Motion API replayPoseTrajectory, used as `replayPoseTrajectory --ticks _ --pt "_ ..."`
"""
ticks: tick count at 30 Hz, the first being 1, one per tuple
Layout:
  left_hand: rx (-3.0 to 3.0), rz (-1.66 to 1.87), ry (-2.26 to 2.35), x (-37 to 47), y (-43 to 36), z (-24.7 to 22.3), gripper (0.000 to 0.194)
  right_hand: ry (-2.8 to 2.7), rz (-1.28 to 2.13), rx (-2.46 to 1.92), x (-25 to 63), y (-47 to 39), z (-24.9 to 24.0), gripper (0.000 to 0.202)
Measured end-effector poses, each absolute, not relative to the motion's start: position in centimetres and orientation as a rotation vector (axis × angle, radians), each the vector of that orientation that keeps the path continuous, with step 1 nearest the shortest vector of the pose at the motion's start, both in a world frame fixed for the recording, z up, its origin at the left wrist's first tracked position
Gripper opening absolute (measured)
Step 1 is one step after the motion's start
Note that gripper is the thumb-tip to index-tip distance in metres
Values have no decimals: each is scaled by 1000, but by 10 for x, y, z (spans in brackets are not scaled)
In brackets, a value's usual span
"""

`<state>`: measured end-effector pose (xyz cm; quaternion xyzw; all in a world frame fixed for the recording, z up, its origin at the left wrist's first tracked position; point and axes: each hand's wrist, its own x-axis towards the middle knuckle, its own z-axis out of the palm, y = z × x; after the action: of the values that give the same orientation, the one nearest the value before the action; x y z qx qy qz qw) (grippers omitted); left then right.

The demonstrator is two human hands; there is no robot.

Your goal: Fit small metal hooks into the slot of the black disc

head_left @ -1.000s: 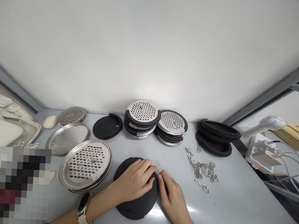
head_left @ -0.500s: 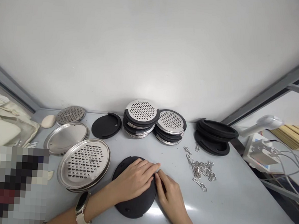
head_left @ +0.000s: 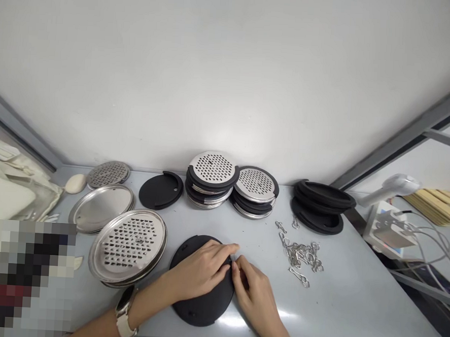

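A round black disc [head_left: 204,309] with a raised, notched rim lies flat on the table in front of me. My left hand [head_left: 203,269] is laid across it, fingers bent and close together, gripping its upper right edge. At that same edge my right hand [head_left: 254,284] pinches a small, shiny metal clip [head_left: 232,258] between thumb and forefinger. Most of the clip is hidden by the fingers, so how it meets the disc is unclear. To the right lies a loose pile of metal clips with rings [head_left: 303,255].
Left of the disc are stacked metal grater plates [head_left: 129,244] and plain metal lids [head_left: 102,209]. Behind stand two stacks of grater plates in black holders [head_left: 214,170], a single black holder [head_left: 157,192] and more black holders [head_left: 324,197]. A wall closes the back.
The right hand has drawn slightly away from the left fingertips, and the metal clip now shows between them. The disc stays put; the view has shifted a little.
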<state>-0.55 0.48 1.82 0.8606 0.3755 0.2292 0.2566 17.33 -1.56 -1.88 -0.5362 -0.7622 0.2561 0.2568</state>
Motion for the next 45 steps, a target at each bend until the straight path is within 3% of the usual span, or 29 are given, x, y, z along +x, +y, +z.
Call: replayPoseTrajectory --ticks 23,45 --pt "2177 655 1041 -8 3 10 55 -2083 660 -1497 173 -16 -18 23" --pt "2197 631 1029 -8 3 13 53 -2021 766 -1475 174 -17 -21 27"
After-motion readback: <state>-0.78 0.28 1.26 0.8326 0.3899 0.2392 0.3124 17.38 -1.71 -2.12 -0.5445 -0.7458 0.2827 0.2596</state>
